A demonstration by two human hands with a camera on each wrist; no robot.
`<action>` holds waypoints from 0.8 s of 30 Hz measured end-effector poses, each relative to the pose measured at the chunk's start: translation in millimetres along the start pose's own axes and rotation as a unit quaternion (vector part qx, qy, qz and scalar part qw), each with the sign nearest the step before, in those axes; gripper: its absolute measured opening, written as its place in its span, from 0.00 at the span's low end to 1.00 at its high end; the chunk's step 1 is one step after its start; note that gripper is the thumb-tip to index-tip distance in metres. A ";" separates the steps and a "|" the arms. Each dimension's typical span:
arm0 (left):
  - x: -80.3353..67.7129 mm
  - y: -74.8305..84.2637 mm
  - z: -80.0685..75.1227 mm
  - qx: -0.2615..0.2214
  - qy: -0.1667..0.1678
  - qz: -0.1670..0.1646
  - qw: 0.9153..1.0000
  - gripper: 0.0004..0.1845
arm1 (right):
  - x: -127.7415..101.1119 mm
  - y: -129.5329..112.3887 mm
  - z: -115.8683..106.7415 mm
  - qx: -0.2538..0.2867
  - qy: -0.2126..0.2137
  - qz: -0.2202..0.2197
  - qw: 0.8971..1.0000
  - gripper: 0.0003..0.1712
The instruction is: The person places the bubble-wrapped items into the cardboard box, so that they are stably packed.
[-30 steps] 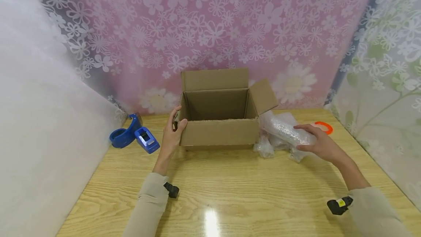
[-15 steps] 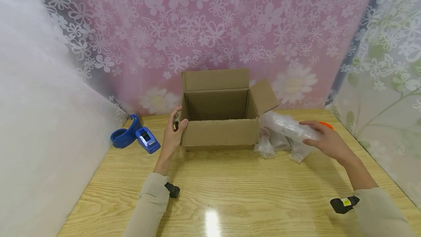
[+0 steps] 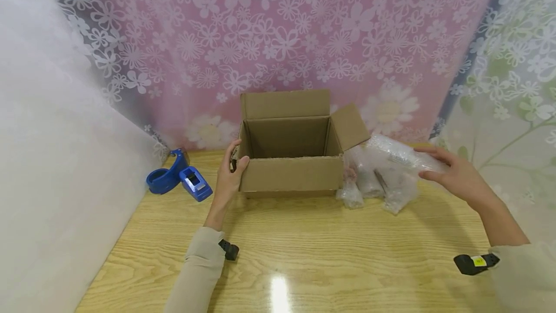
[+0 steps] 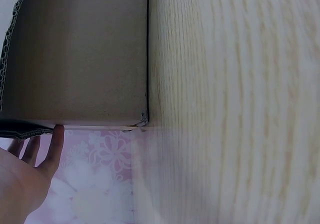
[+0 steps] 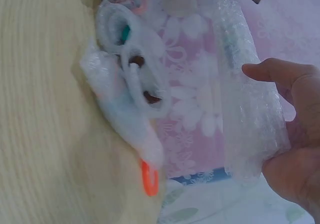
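Bubble wrap (image 3: 401, 156) lifted, between right fingers (image 3: 434, 152)

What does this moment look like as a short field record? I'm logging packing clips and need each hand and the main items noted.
left hand: grips the left front corner of the cardboard box
right hand: holds a bubble-wrapped bundle above the table
box state: flaps open, upright, nothing visible inside
beside box: more bubble-wrapped bundles on the table, to its right
far left: blue tape dispenser
surface: wooden table
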State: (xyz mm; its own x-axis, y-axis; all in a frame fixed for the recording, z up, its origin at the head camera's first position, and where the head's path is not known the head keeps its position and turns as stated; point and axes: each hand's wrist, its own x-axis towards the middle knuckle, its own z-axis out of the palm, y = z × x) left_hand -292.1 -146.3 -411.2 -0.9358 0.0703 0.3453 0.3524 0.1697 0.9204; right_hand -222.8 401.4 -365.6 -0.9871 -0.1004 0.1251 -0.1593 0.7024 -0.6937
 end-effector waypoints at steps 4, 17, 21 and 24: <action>0.3 0.4 0.0 0.002 -0.003 0.001 1.000 0.32 | -0.9 -9.1 -15.2 0.011 0.014 0.000 1.000 0.40; 0.9 -2.8 1.6 -0.001 0.004 0.007 1.000 0.32 | 17.7 -55.2 -45.1 -0.005 0.060 -0.012 0.998 0.39; 1.4 -3.3 1.4 -0.005 0.002 0.005 1.000 0.31 | 25.7 -78.0 -44.6 -0.030 0.050 -0.024 0.998 0.39; 1.6 -3.2 0.8 -0.008 0.003 0.002 1.000 0.31 | 33.7 -95.9 -41.4 -0.046 0.044 -0.034 0.997 0.38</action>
State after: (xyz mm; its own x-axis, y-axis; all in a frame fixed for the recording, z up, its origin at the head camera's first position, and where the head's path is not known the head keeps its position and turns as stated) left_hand -294.7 -145.9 -413.7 -0.9342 0.0661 0.3506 0.3567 0.1545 0.9213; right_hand -240.0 359.8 -265.5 -0.9681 -0.0912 0.2335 -0.2195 0.7581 -0.6140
